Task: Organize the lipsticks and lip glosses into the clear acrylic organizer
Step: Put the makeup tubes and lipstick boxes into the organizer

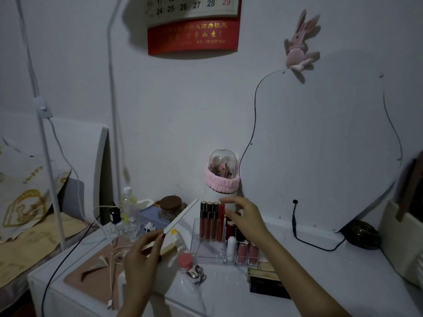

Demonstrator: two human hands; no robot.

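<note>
The clear acrylic organizer (206,257) stands on the white table top. Three dark-capped lip glosses (208,221) and a red tube (221,219) stand upright in its back slots. A white lipstick (231,245) and two pink-red lipsticks (248,250) fill front slots. My right hand (246,217) hovers over the organizer's back right, fingers spread, holding nothing that I can see. My left hand (144,255) is to the left of the organizer, fingers loosely apart, near a cream book (168,244). A yellow-capped tube (177,237) lies just left of the organizer.
A pink-lidded jar (185,260) and a metal eyelash curler (195,272) sit in front of the organizer. A dark box (267,284) lies at the front right. A curvy mirror (320,145), a domed holder (222,172), cables, a bottle (128,207) and a brown-lidded jar (170,205) crowd the back.
</note>
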